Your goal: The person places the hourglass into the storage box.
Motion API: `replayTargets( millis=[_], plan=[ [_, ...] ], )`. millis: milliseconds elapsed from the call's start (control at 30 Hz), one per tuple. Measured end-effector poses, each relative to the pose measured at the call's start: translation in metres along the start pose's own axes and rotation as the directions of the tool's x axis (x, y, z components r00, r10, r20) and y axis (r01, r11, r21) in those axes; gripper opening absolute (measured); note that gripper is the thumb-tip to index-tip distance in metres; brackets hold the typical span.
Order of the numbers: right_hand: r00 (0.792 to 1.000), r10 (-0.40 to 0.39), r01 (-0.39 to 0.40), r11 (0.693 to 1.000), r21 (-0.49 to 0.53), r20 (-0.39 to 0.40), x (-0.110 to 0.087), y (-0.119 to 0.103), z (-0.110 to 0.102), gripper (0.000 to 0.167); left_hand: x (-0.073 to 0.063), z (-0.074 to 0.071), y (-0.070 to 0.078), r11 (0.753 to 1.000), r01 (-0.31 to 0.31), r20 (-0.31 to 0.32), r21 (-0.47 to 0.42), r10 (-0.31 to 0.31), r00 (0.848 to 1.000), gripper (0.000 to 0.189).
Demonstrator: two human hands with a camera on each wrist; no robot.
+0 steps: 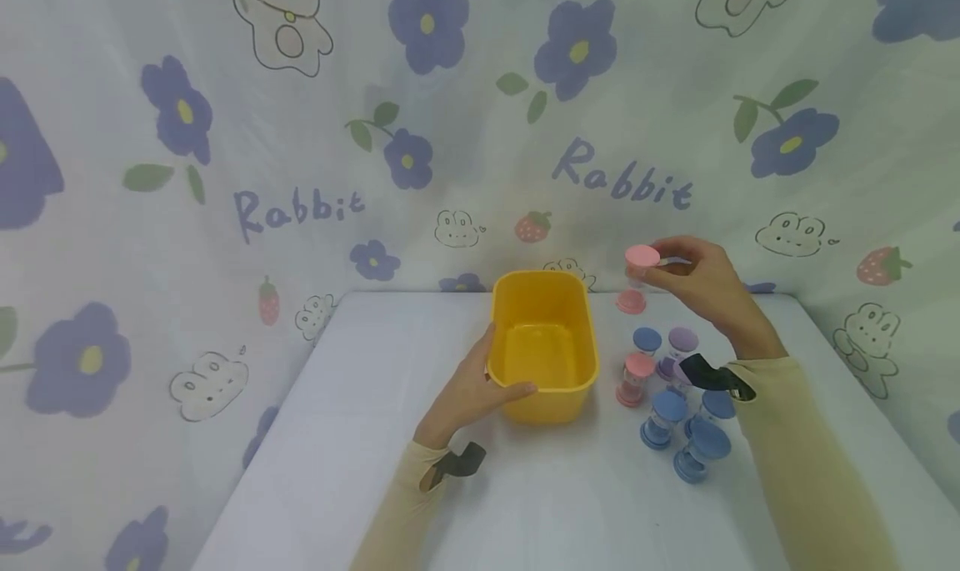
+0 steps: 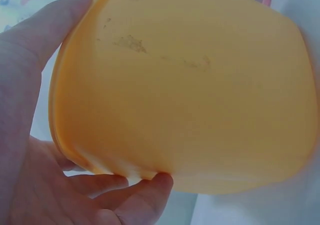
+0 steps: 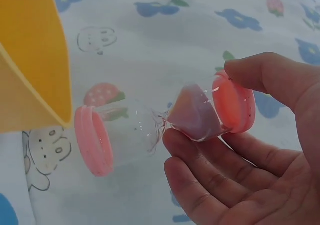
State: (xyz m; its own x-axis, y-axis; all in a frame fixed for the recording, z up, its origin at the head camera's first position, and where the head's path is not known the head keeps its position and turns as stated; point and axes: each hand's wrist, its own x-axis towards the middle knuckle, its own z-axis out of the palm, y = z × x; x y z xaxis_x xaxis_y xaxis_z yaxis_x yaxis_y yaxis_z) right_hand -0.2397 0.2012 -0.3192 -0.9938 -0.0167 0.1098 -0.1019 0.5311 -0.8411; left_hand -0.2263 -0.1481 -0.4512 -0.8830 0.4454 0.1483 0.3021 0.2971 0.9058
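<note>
My right hand (image 1: 693, 283) pinches a timer (image 3: 190, 110), tall way nearly upright; the bin (image 1: 551, 406), held by my left hand (image 1: 472, 388), sits left of those fingers.

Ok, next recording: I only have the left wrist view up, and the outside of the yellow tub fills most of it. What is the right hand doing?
Observer: The right hand holds a pink-capped hourglass, to the right of the yellow tub.

Operator: And which cap colours are among the hourglasses on the table, over on that side?

Observer: The hourglasses on the table there have pink, blue and purple caps.

Operator: Which one sits nearest the person?

Observer: In the head view, a blue-capped one.
</note>
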Motion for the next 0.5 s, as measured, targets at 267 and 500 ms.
replayTargets(
  millis=[267,500],
  plan=[
    [1.0,-0.013,0.013,1.0,0.017,0.025,0.017,-0.012,0.02,0.074,0.001,-0.002,-0.001,1.0,0.0,0.005,-0.009,0.001,1.0,0.099],
    [0.998,-0.028,0.025,0.998,0.054,0.051,0.032,-0.017,0.035,0.069,0.004,-0.002,-0.003,1.0,0.001,0.009,-0.028,-0.001,1.0,0.096]
  ],
)
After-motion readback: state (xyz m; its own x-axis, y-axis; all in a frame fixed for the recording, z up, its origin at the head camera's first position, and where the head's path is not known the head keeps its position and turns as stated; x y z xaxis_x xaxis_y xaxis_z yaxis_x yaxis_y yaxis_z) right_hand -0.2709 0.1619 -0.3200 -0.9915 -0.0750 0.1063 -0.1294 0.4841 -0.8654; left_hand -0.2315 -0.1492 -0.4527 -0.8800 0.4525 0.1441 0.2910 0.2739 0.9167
